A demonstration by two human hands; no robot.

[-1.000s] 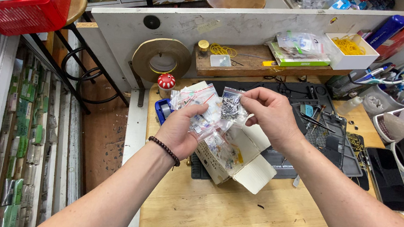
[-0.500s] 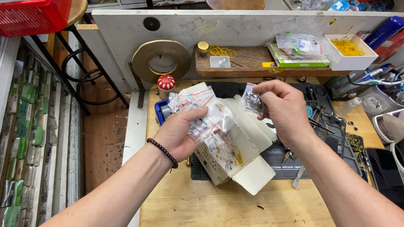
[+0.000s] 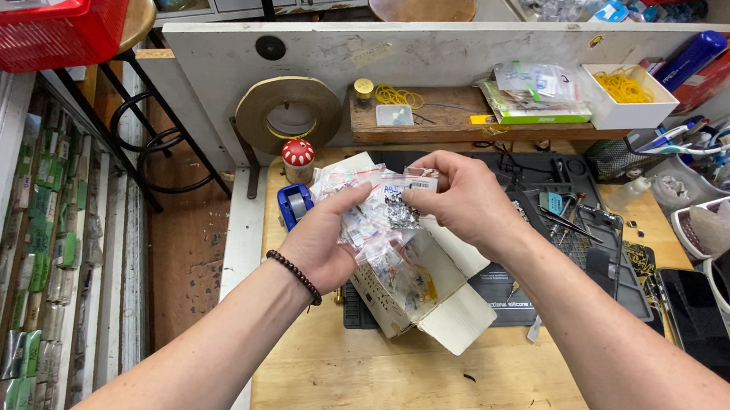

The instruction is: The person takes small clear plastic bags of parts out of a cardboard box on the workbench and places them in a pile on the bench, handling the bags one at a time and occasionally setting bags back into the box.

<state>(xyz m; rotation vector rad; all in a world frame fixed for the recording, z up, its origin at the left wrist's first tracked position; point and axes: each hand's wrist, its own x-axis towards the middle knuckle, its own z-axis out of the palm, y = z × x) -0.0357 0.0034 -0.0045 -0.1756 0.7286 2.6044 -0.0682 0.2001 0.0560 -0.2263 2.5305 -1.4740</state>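
Above the left half of the wooden tabletop [image 3: 381, 397]: one handful of small clear plastic bags with tiny parts inside [image 3: 372, 219], fanned out and clasped in the left hand [image 3: 320, 245], thumb on top, a dark bead bracelet [image 3: 294, 274] at its wrist. Right hand [image 3: 465, 202]: fingertips pinched on one bag at the top of the fan, beside the left thumb. Directly beneath: one open white cardboard box [image 3: 427, 297], flaps down, more such bags visible inside (count not readable). Judged progress: sorting through the bags is under way; most remain bunched in the left hand, none are laid out separately on the tabletop. Back edge: mushroom-shaped red-and-white container [image 3: 299, 158] and large roll of tan tape [image 3: 288, 116]. Right side: dark work mat with small tools [image 3: 579, 228].
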